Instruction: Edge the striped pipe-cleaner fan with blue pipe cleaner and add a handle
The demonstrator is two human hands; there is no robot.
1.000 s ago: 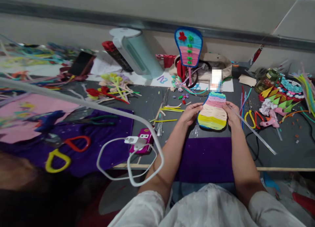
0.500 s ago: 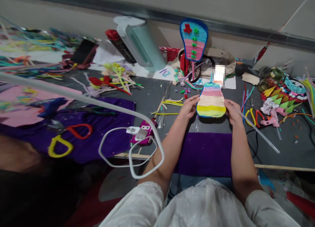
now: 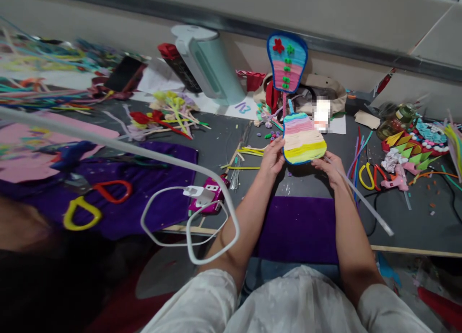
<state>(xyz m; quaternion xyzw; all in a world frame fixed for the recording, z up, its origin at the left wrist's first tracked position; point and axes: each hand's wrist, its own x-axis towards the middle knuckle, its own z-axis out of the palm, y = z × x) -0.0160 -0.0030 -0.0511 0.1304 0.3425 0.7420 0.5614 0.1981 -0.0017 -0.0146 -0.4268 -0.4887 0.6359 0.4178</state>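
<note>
A fan-shaped pipe-cleaner panel (image 3: 303, 139), banded in blue, pink, cream and yellow with a blue rim, is held up between both my hands. At its left edge, my left hand (image 3: 273, 156) is closed on it. My right hand (image 3: 328, 168) grips the lower right corner, and a long clear glue stick (image 3: 364, 203) sticks out from that hand down to the right. Behind the panel stands a similar fan (image 3: 288, 63) with a red star and green decorations. Small coloured coils (image 3: 273, 135) lie just behind my left hand.
A purple cloth (image 3: 299, 227) lies in front of me. Rightward are pliers (image 3: 367, 176), a pink glue gun (image 3: 397, 180) and a glass jar (image 3: 400, 114). Leftward are scissors (image 3: 82, 212), a white cable (image 3: 231, 241), a power strip (image 3: 209, 194) and a kettle (image 3: 216, 63). Someone's arm (image 3: 21, 224) is at far left.
The panel has moved slightly left and tilted, its right side raised. My right hand has shifted down to its lower corner, and the glue stick has swung left with it.
</note>
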